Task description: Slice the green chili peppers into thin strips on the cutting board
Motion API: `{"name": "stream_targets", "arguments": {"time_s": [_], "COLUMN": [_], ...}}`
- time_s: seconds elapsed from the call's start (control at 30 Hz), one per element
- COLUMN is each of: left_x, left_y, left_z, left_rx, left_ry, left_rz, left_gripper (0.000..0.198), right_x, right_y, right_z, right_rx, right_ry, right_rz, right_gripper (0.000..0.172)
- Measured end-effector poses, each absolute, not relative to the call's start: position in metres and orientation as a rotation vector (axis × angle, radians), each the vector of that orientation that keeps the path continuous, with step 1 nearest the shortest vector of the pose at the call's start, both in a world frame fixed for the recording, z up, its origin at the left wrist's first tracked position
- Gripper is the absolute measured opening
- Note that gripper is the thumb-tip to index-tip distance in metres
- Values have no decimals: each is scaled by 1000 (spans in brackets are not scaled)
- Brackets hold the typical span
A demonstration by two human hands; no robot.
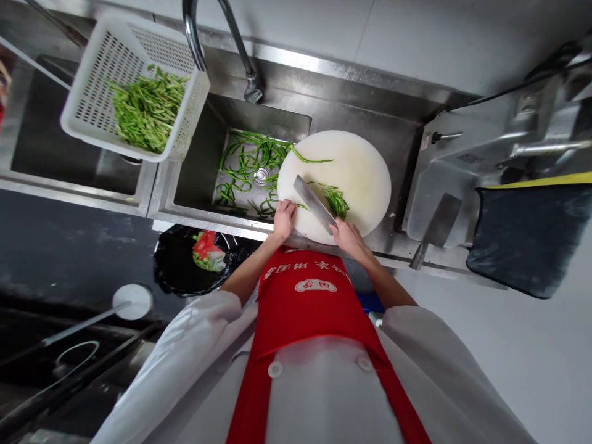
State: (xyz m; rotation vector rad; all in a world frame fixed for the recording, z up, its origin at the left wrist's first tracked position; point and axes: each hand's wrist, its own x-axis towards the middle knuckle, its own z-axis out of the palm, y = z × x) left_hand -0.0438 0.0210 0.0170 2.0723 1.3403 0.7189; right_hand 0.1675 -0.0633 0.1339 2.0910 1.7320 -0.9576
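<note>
My right hand (348, 237) is wrapped round the handle of a cleaver (315, 202). Its broad blade slants across a round white cutting board (367, 166). At the board's left front edge, my left hand (285, 219) has its fingers curled on a long green pepper (303, 206), whose end shows between the fingers and the blade. Just right of the blade lies a small pile of cut green peppers (337, 201). One whole green pepper (311, 160) rests near the board's upper left rim.
Several long green peppers (252, 161) lie in the steel sink (194, 169) beside the board. A white perforated basket (95, 95) holds cut green pieces, below a faucet (253, 86). A second cleaver (443, 221) lies at right by a metal machine (467, 160). A black-lined bin (173, 262) stands below.
</note>
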Motion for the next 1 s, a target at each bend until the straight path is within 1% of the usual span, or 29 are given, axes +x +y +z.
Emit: {"name": "stream_targets", "arguments": {"time_s": [0.17, 0.4, 0.7, 0.83, 1.0], "left_x": [-19, -16, -27, -38, -35], "left_y": [19, 19, 20, 26, 27], "left_z": [13, 13, 17, 15, 9], "left_rx": [2191, 2289, 2297, 2260, 2257], "left_ry": [1170, 1140, 1104, 1188, 1102], "left_rz": [592, 528, 620, 651, 610], "left_gripper": [25, 26, 25, 27, 27], "right_x": [186, 166, 171, 174, 174], "right_y": [-86, -81, -68, -67, -72], "right_z": [145, 146, 139, 139, 144], "right_rx": [2092, 2053, 2043, 2026, 1984], "right_ry": [1666, 1762, 1804, 1828, 1819], "right_rz": [-899, -870, -931, -931, -901], "right_gripper": [40, 37, 32, 33, 36]}}
